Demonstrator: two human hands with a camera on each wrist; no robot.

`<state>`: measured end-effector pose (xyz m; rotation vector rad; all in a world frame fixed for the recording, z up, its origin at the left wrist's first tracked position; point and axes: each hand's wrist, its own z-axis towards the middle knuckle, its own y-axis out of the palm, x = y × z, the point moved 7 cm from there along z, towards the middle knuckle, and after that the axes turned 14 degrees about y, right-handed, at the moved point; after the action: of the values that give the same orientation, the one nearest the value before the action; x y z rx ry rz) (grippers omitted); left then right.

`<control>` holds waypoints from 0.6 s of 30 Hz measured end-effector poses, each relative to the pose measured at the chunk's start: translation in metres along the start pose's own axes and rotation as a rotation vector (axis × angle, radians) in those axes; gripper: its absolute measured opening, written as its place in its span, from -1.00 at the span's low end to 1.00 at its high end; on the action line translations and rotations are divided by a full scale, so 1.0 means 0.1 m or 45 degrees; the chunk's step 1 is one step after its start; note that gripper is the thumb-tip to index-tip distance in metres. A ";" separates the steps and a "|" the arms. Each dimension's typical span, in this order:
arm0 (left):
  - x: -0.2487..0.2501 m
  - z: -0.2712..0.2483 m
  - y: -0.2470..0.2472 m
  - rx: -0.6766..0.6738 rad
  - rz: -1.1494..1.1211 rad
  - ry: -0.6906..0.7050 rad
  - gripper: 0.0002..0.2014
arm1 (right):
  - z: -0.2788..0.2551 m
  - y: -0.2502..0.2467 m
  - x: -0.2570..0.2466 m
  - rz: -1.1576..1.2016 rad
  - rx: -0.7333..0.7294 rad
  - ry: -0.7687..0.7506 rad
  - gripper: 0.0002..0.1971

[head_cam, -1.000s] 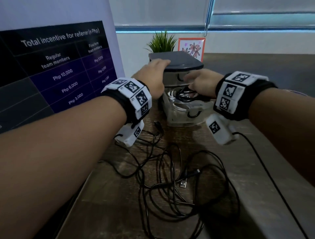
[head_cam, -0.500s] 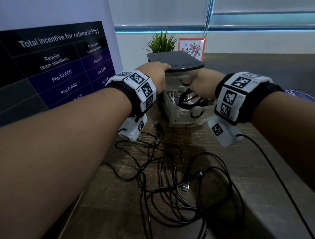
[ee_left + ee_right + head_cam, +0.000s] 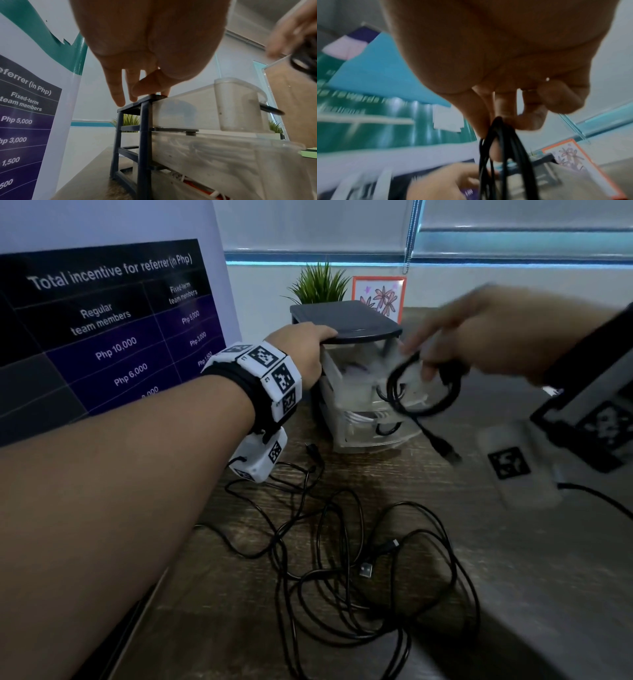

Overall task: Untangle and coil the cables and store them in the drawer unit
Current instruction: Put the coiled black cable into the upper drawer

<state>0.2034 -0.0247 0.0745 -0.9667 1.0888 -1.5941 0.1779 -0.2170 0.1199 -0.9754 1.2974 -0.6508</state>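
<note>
The drawer unit (image 3: 359, 320) has a dark lid and clear drawers and stands at the back of the wooden table. Its top drawer (image 3: 352, 368) is pulled partly out. My left hand (image 3: 301, 347) rests on the lid's left edge with straight fingers (image 3: 120, 97). My right hand (image 3: 486, 333) is blurred, up and to the right of the unit, and pinches a coiled black cable (image 3: 394, 392) whose USB plug hangs below. The coil hangs from the fingers in the right wrist view (image 3: 505, 155). A tangle of black cables (image 3: 322, 571) lies on the table in front.
A printed poster board (image 3: 102, 320) stands close on the left. A small potted plant (image 3: 318, 282) and a framed flower picture (image 3: 380, 296) sit behind the unit. The lower drawer (image 3: 359, 416) holds white cable. A green pad (image 3: 308, 152) lies right of the unit.
My right hand has swung up and to the right, away from the drawer front, taking the coiled black cable with it. The left hand stays on the lid.
</note>
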 end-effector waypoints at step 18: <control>-0.05 0.02 0.03 0.099 -0.126 0.029 -0.32 | 1.00 0.45 0.10 0.781 -0.035 0.381 -0.89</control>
<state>0.2078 -0.0205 0.0717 -0.9651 1.0005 -1.7189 0.2716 -0.1819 0.0741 -0.4608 1.7681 -0.3040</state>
